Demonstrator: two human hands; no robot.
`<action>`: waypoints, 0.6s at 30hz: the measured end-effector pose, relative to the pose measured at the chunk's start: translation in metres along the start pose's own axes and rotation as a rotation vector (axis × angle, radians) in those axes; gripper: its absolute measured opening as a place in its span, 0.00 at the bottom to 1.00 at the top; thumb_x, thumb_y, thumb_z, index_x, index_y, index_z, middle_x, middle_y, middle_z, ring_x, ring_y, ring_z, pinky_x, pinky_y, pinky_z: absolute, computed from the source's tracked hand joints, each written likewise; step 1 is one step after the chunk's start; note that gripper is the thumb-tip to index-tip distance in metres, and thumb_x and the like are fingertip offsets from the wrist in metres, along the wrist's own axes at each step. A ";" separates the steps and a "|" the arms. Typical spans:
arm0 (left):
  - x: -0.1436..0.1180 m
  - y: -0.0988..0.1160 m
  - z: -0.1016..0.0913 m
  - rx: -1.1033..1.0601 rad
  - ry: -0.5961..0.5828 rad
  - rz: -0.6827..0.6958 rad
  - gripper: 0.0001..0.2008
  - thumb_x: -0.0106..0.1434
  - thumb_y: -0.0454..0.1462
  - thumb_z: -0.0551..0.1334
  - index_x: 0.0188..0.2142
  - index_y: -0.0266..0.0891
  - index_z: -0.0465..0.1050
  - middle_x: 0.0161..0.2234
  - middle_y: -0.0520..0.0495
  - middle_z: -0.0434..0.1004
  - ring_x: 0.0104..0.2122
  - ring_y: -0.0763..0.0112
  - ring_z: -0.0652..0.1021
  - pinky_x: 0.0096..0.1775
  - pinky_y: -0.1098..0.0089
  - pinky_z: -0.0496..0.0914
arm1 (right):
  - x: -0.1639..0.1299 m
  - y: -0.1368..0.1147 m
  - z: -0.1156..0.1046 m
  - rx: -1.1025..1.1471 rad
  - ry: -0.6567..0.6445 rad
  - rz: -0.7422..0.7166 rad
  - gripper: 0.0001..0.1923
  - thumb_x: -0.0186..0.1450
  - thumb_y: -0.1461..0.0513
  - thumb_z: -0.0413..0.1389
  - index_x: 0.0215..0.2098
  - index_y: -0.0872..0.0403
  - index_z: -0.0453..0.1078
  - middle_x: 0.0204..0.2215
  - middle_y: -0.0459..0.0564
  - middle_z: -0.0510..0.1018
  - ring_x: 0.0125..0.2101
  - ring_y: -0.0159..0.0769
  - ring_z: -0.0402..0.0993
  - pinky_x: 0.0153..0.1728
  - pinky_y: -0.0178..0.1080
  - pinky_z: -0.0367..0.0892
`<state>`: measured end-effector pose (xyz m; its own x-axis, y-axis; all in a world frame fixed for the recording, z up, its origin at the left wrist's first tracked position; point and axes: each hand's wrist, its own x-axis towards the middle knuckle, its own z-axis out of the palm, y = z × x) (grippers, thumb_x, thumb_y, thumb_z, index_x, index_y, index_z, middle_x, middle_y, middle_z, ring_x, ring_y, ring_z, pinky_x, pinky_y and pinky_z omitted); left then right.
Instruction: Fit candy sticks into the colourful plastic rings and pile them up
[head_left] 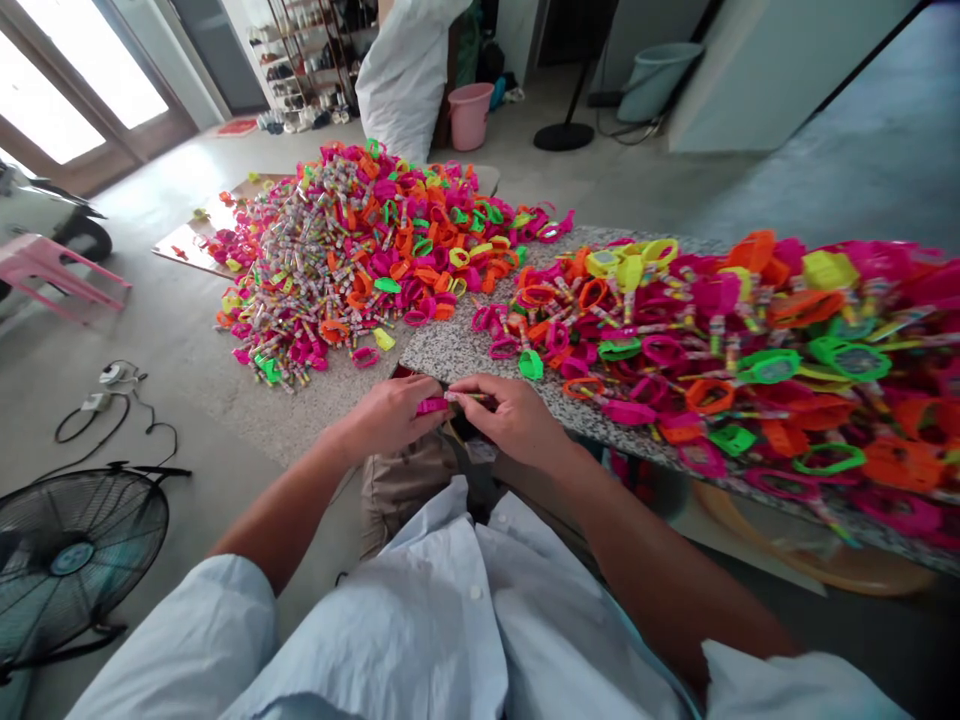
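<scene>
In front of my body, my left hand is closed on a bright pink toy watch, of which only a short piece of strap shows. My right hand meets it from the right, thumb and fingers pinched on a thin, small wrapped tube. The fingertips of both hands almost touch, and how the tube and the watch join is hidden. Ahead to the left lies a large heap of toy watches with many wrapped tubes. Along the right side spreads another pile of watches, many with tubes attached.
The piles rest on a speckled stone tabletop. A black fan and cables are on the floor at left, with a pink stool behind. A white sack and pink bucket stand beyond.
</scene>
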<state>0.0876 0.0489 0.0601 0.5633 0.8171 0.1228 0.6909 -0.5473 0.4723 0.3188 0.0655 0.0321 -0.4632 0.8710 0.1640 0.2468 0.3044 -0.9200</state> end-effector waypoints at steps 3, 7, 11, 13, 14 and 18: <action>0.001 -0.001 0.000 -0.070 -0.030 -0.066 0.13 0.74 0.46 0.63 0.40 0.38 0.70 0.33 0.48 0.75 0.32 0.71 0.73 0.35 0.70 0.61 | 0.002 0.003 -0.004 0.024 -0.047 -0.020 0.15 0.70 0.56 0.58 0.47 0.55 0.82 0.39 0.50 0.85 0.35 0.36 0.79 0.35 0.35 0.70; 0.000 -0.002 0.004 -0.152 -0.008 -0.093 0.15 0.72 0.46 0.65 0.50 0.38 0.70 0.39 0.47 0.79 0.36 0.69 0.76 0.38 0.70 0.65 | 0.005 0.003 -0.009 0.008 -0.097 -0.024 0.15 0.70 0.56 0.58 0.47 0.56 0.82 0.39 0.51 0.85 0.34 0.35 0.79 0.33 0.35 0.69; -0.001 -0.003 0.008 -0.119 0.030 -0.026 0.13 0.74 0.45 0.62 0.47 0.37 0.73 0.37 0.45 0.79 0.37 0.68 0.77 0.39 0.69 0.65 | 0.007 0.000 -0.012 0.010 -0.116 -0.017 0.15 0.70 0.56 0.58 0.47 0.55 0.82 0.39 0.50 0.85 0.35 0.35 0.79 0.34 0.35 0.68; -0.001 -0.004 0.009 -0.110 0.051 -0.003 0.12 0.75 0.44 0.62 0.45 0.37 0.74 0.36 0.45 0.78 0.36 0.68 0.76 0.39 0.69 0.65 | 0.008 -0.001 -0.012 0.005 -0.128 -0.014 0.15 0.70 0.56 0.57 0.47 0.56 0.81 0.38 0.50 0.85 0.34 0.35 0.78 0.33 0.35 0.67; -0.001 -0.005 0.009 -0.116 0.057 0.009 0.12 0.75 0.44 0.62 0.44 0.37 0.74 0.35 0.45 0.77 0.36 0.69 0.76 0.39 0.69 0.65 | 0.008 -0.001 -0.012 0.001 -0.133 -0.016 0.15 0.70 0.56 0.57 0.47 0.56 0.81 0.38 0.50 0.85 0.34 0.35 0.78 0.33 0.35 0.67; 0.001 -0.006 0.008 -0.156 0.069 0.062 0.13 0.75 0.44 0.61 0.40 0.36 0.75 0.34 0.46 0.75 0.34 0.71 0.74 0.38 0.70 0.65 | 0.008 0.000 -0.013 -0.015 -0.154 -0.012 0.14 0.71 0.55 0.57 0.46 0.55 0.80 0.37 0.49 0.84 0.35 0.35 0.77 0.35 0.35 0.66</action>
<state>0.0876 0.0520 0.0504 0.5666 0.7960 0.2131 0.5741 -0.5668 0.5908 0.3267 0.0773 0.0376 -0.5907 0.7983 0.1170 0.2532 0.3210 -0.9126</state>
